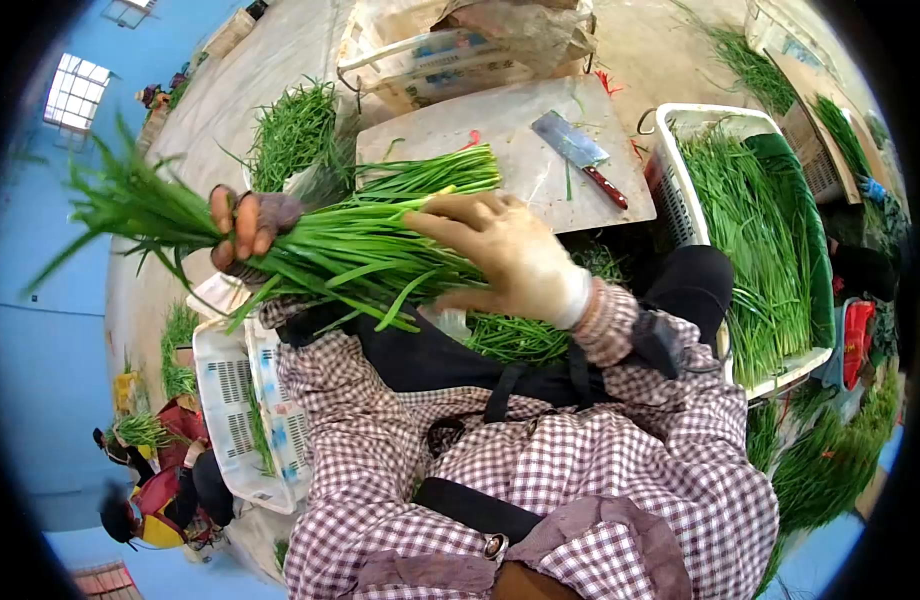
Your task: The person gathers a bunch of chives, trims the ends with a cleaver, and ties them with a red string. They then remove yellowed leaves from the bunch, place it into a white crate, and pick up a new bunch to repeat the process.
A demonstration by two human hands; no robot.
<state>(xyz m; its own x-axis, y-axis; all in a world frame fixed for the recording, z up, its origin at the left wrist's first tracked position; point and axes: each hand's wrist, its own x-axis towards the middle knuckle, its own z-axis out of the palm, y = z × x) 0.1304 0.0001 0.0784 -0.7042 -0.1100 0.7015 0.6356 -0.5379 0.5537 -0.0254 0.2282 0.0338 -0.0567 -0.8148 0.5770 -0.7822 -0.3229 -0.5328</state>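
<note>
A thick bunch of long green leafy stalks (345, 250) lies across my lap area, its leaf tips fanning out at the left. My left hand (248, 228), in a dark glove with the fingers showing, is wrapped round the bunch near its tips. At the pale cut ends, my right hand (505, 250) in a cream glove has its fingers spread against the stalks, partly blurred. Behind them, a smaller pile of stalks (435, 172) rests on the cutting board (520, 130). A cleaver with a red-brown handle (580, 155) lies on the board's right part.
A white crate full of stalks (670, 125) stands at the right, another crate (420, 75) beyond the board. Left are a heap of greens (295, 130) and white crates (230, 380). Co-workers (170, 480) sit at lower left. More greens (830, 460) lie lower right.
</note>
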